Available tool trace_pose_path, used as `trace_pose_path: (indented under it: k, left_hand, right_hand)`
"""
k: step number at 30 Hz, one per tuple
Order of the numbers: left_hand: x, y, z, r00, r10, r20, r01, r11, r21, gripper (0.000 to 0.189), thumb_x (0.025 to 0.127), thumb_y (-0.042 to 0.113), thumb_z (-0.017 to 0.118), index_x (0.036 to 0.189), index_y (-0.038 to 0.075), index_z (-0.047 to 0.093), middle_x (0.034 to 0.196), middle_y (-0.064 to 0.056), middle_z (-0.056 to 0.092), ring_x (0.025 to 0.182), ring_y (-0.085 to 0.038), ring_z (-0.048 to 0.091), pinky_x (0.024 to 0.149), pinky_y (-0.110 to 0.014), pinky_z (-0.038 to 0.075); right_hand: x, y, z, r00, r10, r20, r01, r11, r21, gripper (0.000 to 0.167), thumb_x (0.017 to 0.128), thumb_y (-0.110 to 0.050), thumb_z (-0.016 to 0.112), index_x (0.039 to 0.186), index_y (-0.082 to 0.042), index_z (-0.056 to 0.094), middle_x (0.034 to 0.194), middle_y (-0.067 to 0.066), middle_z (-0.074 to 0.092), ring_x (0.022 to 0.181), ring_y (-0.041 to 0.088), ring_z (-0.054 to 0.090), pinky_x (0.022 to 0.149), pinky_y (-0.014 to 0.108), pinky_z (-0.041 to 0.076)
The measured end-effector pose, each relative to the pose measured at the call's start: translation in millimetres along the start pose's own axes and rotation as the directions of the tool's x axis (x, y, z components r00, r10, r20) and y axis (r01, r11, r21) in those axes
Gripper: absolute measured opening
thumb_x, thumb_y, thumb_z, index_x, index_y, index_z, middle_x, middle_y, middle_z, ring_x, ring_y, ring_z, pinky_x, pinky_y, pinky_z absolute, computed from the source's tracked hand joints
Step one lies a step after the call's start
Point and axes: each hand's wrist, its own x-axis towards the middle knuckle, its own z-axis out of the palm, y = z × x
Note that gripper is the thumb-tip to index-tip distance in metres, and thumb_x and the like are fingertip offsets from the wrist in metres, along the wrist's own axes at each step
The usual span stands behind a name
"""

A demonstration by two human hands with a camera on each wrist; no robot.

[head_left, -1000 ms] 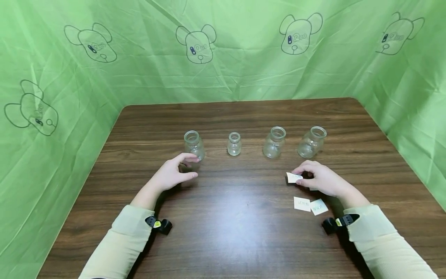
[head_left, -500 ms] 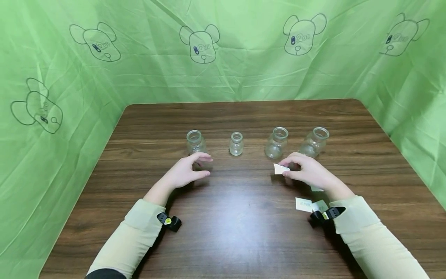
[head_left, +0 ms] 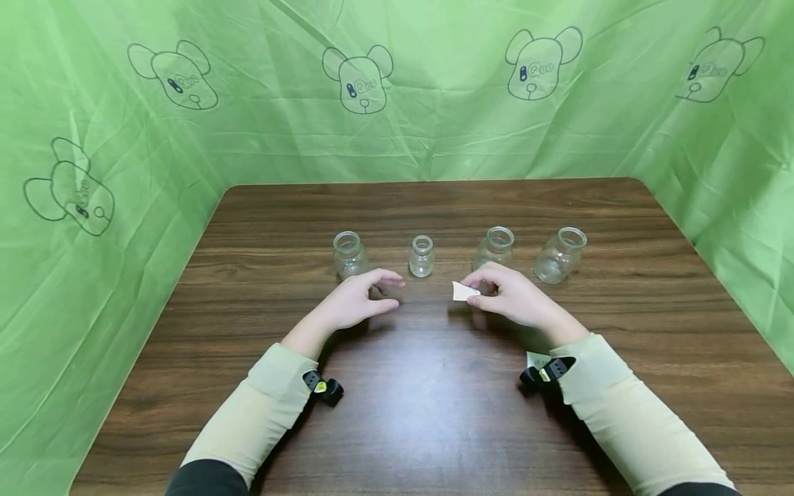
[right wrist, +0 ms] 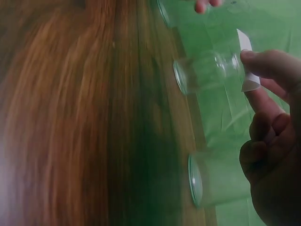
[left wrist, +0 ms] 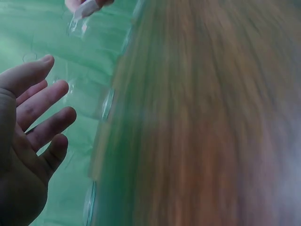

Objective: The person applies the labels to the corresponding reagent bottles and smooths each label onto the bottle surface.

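Observation:
My right hand [head_left: 511, 295] pinches a small white paper slip [head_left: 464, 292] between thumb and fingers, above the table in front of the jars. In the right wrist view the slip [right wrist: 248, 61] looks slightly curved. My left hand [head_left: 356, 301] hovers to the left with its fingers extended and nothing held; the left wrist view shows the fingers [left wrist: 47, 106] spread. Between and behind the hands stands a small clear glass jar [head_left: 421, 258]. A larger jar [head_left: 350, 255] is behind the left hand, and another [head_left: 494, 249] is partly covered by the right hand.
One more glass jar [head_left: 558, 258] stands at the right end of the row. Under the right wrist a paper slip [head_left: 536, 359] on the table [head_left: 422, 413] is mostly hidden. Green cloth [head_left: 428, 131] hangs around the back and sides.
My right hand has carried the paper slip leftward from near the right-hand jars. My left hand has shifted right, past the leftmost jar. The right forearm now covers most of the slips on the table.

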Motion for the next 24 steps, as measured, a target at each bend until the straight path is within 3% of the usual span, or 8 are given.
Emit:
trace_pose_path:
  k: [5,14,24]
  left_hand:
    - [8.5,5.7,7.5,0.999,0.041,-0.012,-0.041,0.999,-0.026,0.035,0.086,0.022,0.069,0.118,0.012,0.06,0.112,0.004,0.066,0.093,-0.018,0.061,0.078,-0.033,0.047]
    - [17.5,14.8,14.4,0.999,0.037,-0.018,-0.037,0.999,0.005,0.03,0.086,0.027,0.068,0.113,0.016,0.065,0.105,0.011,0.067,0.086,-0.005,0.058,0.074,-0.031,0.047]
    - [22.7,23.4,19.2,0.999,0.041,-0.005,-0.041,0.999,-0.004,0.018,0.086,0.027,0.068,0.101,0.018,0.066,0.089,0.011,0.065,0.083,-0.004,0.058,0.073,-0.026,0.045]
  right_hand:
    - [9.6,-6,7,1.0,-0.014,0.005,0.014,1.0,-0.009,0.025,0.082,-0.021,0.073,0.106,-0.018,0.067,0.085,-0.007,0.054,0.072,0.011,0.047,0.064,0.027,0.039]
    - [22.7,-17,15,0.999,-0.024,0.026,0.024,1.0,0.0,0.026,0.083,-0.021,0.072,0.108,-0.014,0.066,0.093,-0.005,0.058,0.074,0.014,0.046,0.066,0.03,0.039]
    - [29.5,-23,19,0.999,-0.032,0.033,0.032,0.999,-0.008,0.025,0.084,-0.022,0.07,0.108,-0.015,0.065,0.095,-0.005,0.058,0.075,0.014,0.047,0.066,0.03,0.04]
